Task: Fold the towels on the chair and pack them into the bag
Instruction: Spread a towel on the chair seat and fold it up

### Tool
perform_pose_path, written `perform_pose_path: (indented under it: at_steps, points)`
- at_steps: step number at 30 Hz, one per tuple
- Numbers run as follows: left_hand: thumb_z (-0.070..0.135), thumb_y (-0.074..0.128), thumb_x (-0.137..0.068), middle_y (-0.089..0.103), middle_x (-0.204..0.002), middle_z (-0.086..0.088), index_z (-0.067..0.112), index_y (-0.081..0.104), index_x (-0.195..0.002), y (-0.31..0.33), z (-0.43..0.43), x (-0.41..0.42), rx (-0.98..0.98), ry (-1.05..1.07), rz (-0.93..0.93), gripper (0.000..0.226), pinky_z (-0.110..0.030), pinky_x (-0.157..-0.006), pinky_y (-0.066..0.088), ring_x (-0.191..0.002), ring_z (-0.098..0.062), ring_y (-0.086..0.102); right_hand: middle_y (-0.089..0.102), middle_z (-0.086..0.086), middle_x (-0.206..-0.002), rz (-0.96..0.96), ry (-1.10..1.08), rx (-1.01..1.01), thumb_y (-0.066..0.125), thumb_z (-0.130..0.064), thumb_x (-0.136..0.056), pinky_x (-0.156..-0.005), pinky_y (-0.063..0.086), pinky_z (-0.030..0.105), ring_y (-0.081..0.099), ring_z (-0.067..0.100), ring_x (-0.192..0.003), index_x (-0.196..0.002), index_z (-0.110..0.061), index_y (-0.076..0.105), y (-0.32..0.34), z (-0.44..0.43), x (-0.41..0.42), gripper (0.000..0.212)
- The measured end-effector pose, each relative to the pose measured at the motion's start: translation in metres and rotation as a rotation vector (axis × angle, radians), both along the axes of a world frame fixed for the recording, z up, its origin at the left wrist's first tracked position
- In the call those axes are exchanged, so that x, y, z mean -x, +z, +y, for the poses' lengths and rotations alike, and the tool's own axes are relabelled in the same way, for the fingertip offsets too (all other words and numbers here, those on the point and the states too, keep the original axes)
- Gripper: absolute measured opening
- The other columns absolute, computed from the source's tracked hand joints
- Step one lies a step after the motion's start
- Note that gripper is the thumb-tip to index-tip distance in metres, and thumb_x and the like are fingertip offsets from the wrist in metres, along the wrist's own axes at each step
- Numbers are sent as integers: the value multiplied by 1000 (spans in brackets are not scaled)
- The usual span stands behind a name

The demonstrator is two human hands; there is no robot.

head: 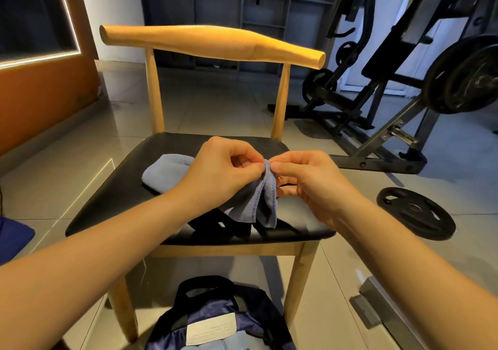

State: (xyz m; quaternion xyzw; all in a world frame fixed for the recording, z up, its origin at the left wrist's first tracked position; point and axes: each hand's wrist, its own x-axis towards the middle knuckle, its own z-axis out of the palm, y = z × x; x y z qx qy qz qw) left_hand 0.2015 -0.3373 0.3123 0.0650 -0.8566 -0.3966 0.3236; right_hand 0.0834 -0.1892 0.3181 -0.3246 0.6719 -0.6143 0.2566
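Blue-grey microfibre is hanging in soft pleats between two hands. This towel (pixel 262 198) is being held up over the front middle of the black seat of the wooden chair (pixel 107 201), and its lower edge is drooping close to the cushion. The left hand (pixel 223 166) is pinching the gathered top edge between thumb and curled fingers. The right hand (pixel 307 177) is pinching the same edge from the other side, so the fingertips of the two hands are nearly meeting. A second towel (pixel 164 171) of the same colour is lying folded on the seat, behind and to the left of the left wrist. Under the hanging towel some dark fabric (pixel 223 225) is lying on the cushion; it is possibly another towel, but black against black is hard to read. The navy bag (pixel 215 314) is sitting on the tiled floor just in front of the chair, with black handles and a white label showing at its top. To the right, a black weight plate (pixel 415 212) is lying flat on the tiles, near a weight machine (pixel 404 80).
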Motion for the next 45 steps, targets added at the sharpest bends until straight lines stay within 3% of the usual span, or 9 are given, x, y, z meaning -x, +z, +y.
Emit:
perform_pose_path:
  at_steps: [6, 11, 16, 19, 23, 27, 32, 41, 45]
  points:
    - [29, 80, -86, 73, -71, 10, 19, 81, -87, 2, -2, 2, -13, -33, -29, 10, -17, -63, 53, -68, -6, 66, 75, 23, -99, 1, 15, -4, 70, -10, -92, -77, 58, 37, 72, 32, -87, -100, 1, 75, 1, 2, 1, 15]
    - [30, 80, -86, 71, -69, 0, 19, 79, -83, 0, -3, 4, -59, -2, -54, 12, -27, -63, 53, -65, -15, 63, 76, 18, -94, 8, 79, -12, 71, -11, -92, -75, 58, 33, 73, 25, -83, -98, -2, 76, 1, 3, 1, 12]
    - [15, 81, -85, 73, -72, -2, 15, 78, -86, -8, -11, 3, -72, -95, -187, 2, -23, -64, 49, -62, -6, 60, 73, 15, -89, 17, 33, -46, 59, 3, -92, -74, 60, 31, 71, 23, -83, -90, 0, 70, -1, 10, 13, 12]
    - [18, 79, -85, 71, -69, 5, 24, 77, -81, -15, -26, 0, 114, -36, -266, 8, -28, -62, 50, -61, -11, 60, 72, 14, -86, -140, -57, -8, 49, 4, -90, -75, 59, 33, 70, 22, -77, -80, -2, 64, 2, 26, 31, 19]
    - [18, 79, -86, 65, -66, 25, 23, 79, -84, -16, -33, -5, 152, -31, -310, 6, -17, -58, 43, -57, -1, 58, 69, 12, -78, -318, -191, -40, 42, 3, -86, -65, 54, 29, 60, 16, -58, -75, -5, 54, -5, 50, 51, 18]
    - [16, 76, -88, 72, -70, 14, 24, 81, -89, -6, -39, -8, 193, -46, -380, 10, -11, -61, 44, -61, -3, 60, 63, 3, -54, -424, -288, -46, 36, 2, -88, -55, 57, 26, 58, 9, -44, -74, -7, 47, -13, 72, 61, 20]
    - [22, 66, -79, 68, -66, -6, 18, 76, -75, 5, -53, -7, 176, 0, -495, 12, -39, -64, 50, -57, -10, 52, 47, 9, -71, -416, -387, -117, 38, 0, -77, -57, 52, 29, 50, 21, -65, -72, -15, 41, -21, 81, 74, 16]
    - [10, 74, -90, 76, -78, 0, 20, 80, -84, -8, -61, 13, -210, 173, -266, 14, -19, -65, 50, -67, -2, 63, 60, 19, -78, -210, -565, -334, 46, 2, -93, -60, 51, 36, 59, 30, -72, -77, -2, 58, -36, 60, 101, 20]
    - [16, 75, -89, 77, -77, 0, 29, 81, -82, -15, -46, 27, -121, 110, -224, 16, -39, -73, 56, -75, -20, 70, 55, 14, -68, -241, -570, -322, 39, 2, -93, -60, 44, 31, 50, 28, -63, -70, -7, 55, -35, 33, 113, 30]
